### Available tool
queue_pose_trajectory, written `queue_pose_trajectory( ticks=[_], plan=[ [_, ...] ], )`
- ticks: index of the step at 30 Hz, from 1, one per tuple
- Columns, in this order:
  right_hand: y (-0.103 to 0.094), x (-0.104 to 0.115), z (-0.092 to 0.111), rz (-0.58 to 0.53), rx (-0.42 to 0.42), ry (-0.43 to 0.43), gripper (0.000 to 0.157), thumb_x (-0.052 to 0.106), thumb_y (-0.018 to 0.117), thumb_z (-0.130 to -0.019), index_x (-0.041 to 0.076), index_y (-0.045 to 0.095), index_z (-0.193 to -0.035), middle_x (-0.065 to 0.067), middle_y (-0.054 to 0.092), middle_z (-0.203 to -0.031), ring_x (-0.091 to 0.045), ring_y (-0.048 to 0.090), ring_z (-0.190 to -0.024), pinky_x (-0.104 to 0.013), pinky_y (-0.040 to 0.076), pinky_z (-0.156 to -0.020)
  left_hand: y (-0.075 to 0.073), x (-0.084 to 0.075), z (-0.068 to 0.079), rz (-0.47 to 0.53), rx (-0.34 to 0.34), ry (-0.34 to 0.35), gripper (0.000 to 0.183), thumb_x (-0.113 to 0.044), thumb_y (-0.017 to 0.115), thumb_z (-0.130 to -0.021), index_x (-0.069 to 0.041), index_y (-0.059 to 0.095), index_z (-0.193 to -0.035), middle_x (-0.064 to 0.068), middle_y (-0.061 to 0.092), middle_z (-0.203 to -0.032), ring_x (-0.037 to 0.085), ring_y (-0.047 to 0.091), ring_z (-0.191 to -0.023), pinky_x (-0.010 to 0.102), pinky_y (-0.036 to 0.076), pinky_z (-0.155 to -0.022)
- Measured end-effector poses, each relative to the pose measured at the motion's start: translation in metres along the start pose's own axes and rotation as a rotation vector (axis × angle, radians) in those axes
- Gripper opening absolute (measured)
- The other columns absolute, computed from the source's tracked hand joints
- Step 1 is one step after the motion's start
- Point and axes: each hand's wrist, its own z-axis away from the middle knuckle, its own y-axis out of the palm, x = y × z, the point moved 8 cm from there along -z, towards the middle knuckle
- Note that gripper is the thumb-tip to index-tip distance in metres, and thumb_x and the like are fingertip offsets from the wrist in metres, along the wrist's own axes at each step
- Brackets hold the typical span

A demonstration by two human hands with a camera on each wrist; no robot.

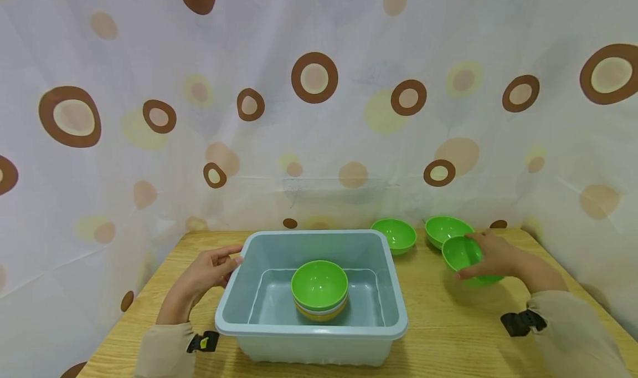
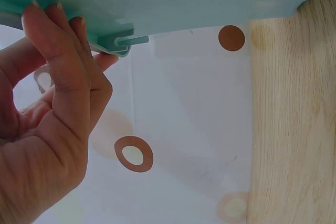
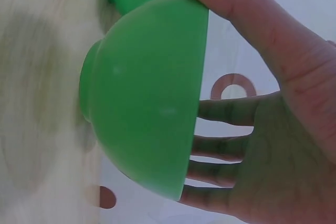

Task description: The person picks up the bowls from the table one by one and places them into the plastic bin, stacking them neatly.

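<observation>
- Green bowl [image 1: 453, 250]: at the right side of the counter [image 1: 433, 322], just in front of two more green bowls [image 1: 394, 235]; whether its foot touches the wood cannot be told.
- Right hand [image 1: 493, 254]: grip grasping this bowl, thumb at one side of the rim, fingers across the other. Spanning the mouth presumably leaves the foot unobstructed.
- Left hand [image 1: 206, 270]: grip holding the tub [image 1: 311, 330] at its left rim, fingertips against the outer wall below the lip; probably steadies it.
- Nested stack [image 1: 319, 284] inside tub: green uppermost, white and yellow below. Nesting likely saves floor space.
- Orientation: held bowl's foot faces the counter, mouth largely upward; exact lean uncertain. Round, so no long axis across the rim; its centre line runs foot to mouth. Tub's long axis lies left to right.
</observation>
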Motion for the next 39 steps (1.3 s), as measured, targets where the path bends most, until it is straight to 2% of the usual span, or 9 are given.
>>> queue_pose_trajectory(
  ticks=[3,10,17,23,32,39],
  plan=[
    [-0.005,0.007,-0.001,-0.001,-0.014,-0.012,0.095,0.042,0.084,-0.068,-0.02,0.045,-0.128,-0.044,0.043,-0.12,-0.057,0.047,-0.107,-0.062,0.045,-0.082,0.0,-0.001,0.0,-0.008,-0.002,0.002,0.058,-0.025,0.057,-0.099,0.0,0.037,-0.147,0.009,0.06,-0.08,0.022,0.062,-0.072,0.036,0.055,-0.068],
    [-0.021,0.029,-0.001,0.009,0.019,-0.016,0.101,0.049,0.081,-0.07,-0.018,0.041,-0.133,-0.04,0.041,-0.119,-0.049,0.052,-0.103,-0.059,0.047,-0.079,0.0,-0.001,0.0,-0.015,-0.001,-0.003,0.058,-0.025,0.057,-0.099,0.0,0.036,-0.147,0.01,0.06,-0.08,0.022,0.062,-0.071,0.036,0.055,-0.067],
    [-0.042,0.055,-0.005,0.053,-0.011,-0.045,0.103,0.051,0.082,-0.068,-0.014,0.041,-0.135,-0.04,0.039,-0.125,-0.056,0.046,-0.108,-0.061,0.046,-0.075,-0.001,0.0,-0.001,-0.014,-0.014,-0.017,0.057,-0.024,0.057,-0.099,0.0,0.038,-0.147,0.009,0.06,-0.08,0.022,0.061,-0.071,0.036,0.055,-0.067],
    [-0.054,0.078,-0.008,0.05,-0.023,-0.077,0.106,0.052,0.083,-0.066,-0.014,0.038,-0.137,-0.039,0.038,-0.127,-0.058,0.043,-0.11,-0.065,0.045,-0.079,-0.002,-0.001,-0.001,-0.017,-0.011,-0.011,0.057,-0.023,0.058,-0.098,0.001,0.038,-0.146,0.008,0.061,-0.08,0.021,0.061,-0.071,0.034,0.055,-0.066],
    [-0.063,0.107,-0.013,-0.005,-0.005,-0.104,0.112,0.058,0.081,-0.066,-0.01,0.034,-0.142,-0.034,0.034,-0.133,-0.054,0.037,-0.119,-0.063,0.043,-0.086,-0.001,-0.003,0.0,-0.014,0.015,0.016,0.059,-0.025,0.057,-0.099,0.002,0.036,-0.147,0.009,0.061,-0.079,0.022,0.062,-0.07,0.035,0.056,-0.064],
    [-0.063,0.125,-0.013,-0.028,0.004,-0.119,0.112,0.058,0.082,-0.065,-0.009,0.035,-0.143,-0.033,0.034,-0.134,-0.052,0.037,-0.12,-0.061,0.042,-0.088,0.0,-0.003,0.001,-0.016,0.015,-0.002,0.058,-0.024,0.057,-0.099,0.002,0.036,-0.147,0.009,0.06,-0.079,0.021,0.061,-0.07,0.035,0.055,-0.065]
  ],
)
